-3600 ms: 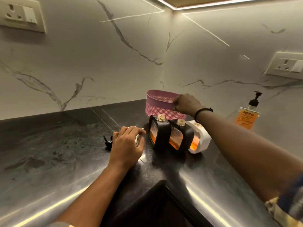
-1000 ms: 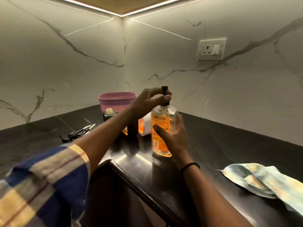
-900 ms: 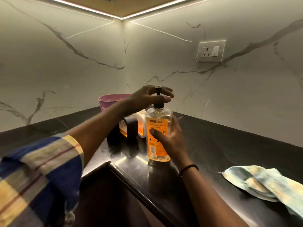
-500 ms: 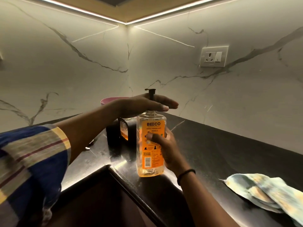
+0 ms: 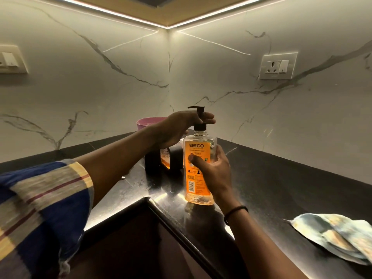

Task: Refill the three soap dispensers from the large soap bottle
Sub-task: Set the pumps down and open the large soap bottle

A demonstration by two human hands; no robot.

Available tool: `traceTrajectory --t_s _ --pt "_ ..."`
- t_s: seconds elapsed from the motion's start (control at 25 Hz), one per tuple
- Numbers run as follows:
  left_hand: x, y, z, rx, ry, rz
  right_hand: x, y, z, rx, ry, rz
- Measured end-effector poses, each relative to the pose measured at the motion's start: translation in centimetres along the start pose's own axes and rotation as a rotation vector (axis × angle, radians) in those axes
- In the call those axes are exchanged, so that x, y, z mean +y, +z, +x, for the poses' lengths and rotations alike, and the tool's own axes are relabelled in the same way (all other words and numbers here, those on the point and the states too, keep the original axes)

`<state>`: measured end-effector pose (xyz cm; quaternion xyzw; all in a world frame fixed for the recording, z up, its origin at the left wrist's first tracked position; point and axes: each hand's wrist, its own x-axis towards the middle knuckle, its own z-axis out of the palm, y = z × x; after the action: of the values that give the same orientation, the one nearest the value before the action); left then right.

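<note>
The large soap bottle [image 5: 198,190], clear with orange soap and an orange label, stands on the black counter [image 5: 281,178] near the inner corner edge. My right hand [image 5: 213,170] wraps its body from the right. My left hand [image 5: 181,127] reaches across and grips the black pump [image 5: 198,112] at the bottle's neck; the pump head points left. Behind the bottle stand the dispensers: one black dispenser [image 5: 157,160] with an orange window shows, the others are hidden by my arm and the bottle.
A pink basket [image 5: 148,122] sits in the wall corner behind my left hand. A folded patterned cloth [image 5: 334,236] lies on the counter at the right. The counter's front edge [image 5: 171,228] runs diagonally below the bottle. Wall sockets [image 5: 277,66] sit on both walls.
Both hands left the dispensers and took the large bottle, which came toward the counter's edge. Over the last second my left hand's grip on the pump shifted and the pump head turned left.
</note>
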<state>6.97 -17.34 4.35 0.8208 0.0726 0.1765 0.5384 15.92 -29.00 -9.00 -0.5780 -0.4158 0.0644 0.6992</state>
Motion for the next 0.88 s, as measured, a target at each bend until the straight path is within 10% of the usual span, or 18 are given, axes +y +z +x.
traceTrajectory --t_s 0.2,0.88 --pt "-0.2 -0.1 -0.3 0.204 -0.019 0.141 0.0 0.2 -0.1 -0.002 -0.001 0.016" --pt "0.3 -1.2 -1.2 0.156 -0.05 0.159 0.2 0.3 0.0 -0.006 0.0 0.021"
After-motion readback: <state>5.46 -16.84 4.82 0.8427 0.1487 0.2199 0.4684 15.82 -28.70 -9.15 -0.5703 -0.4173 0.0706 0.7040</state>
